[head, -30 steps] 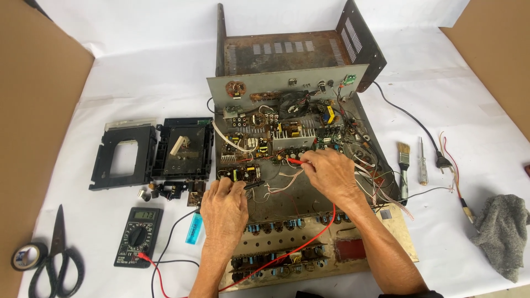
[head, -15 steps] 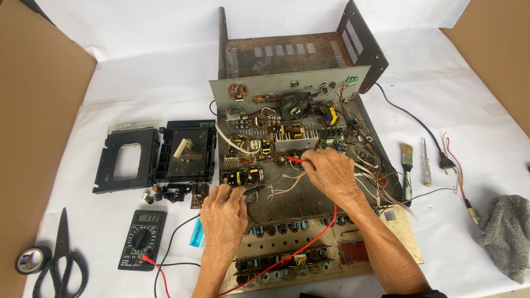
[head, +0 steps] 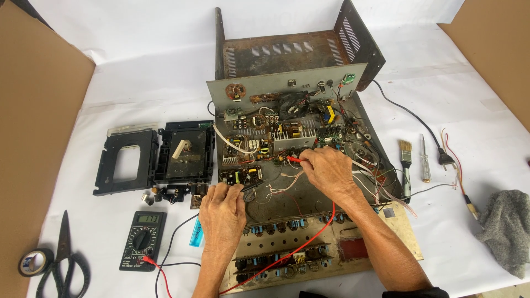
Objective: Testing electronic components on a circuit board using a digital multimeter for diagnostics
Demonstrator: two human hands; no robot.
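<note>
An opened electronic chassis (head: 309,193) lies before me, full of circuit boards, wires and a heat sink. My right hand (head: 326,168) pinches a red meter probe (head: 292,159), its tip on the boards near the heat sink. A red lead (head: 287,256) runs from it down across the front panel. My left hand (head: 222,212) rests on the chassis's left edge, fingers closed around a black probe beside a small board (head: 241,176). A black multimeter (head: 143,240) lies left of that hand.
A black disc tray mechanism (head: 154,157) lies left of the chassis. Scissors (head: 62,259) and a tape roll (head: 32,262) are at the near left. A brush (head: 406,165), a screwdriver (head: 424,160), a plug cable (head: 441,157) and a grey rag (head: 508,226) lie right. Brown cardboard flanks both sides.
My left hand has slid slightly up toward the small board. My right hand stays on the red probe near the heat sink.
</note>
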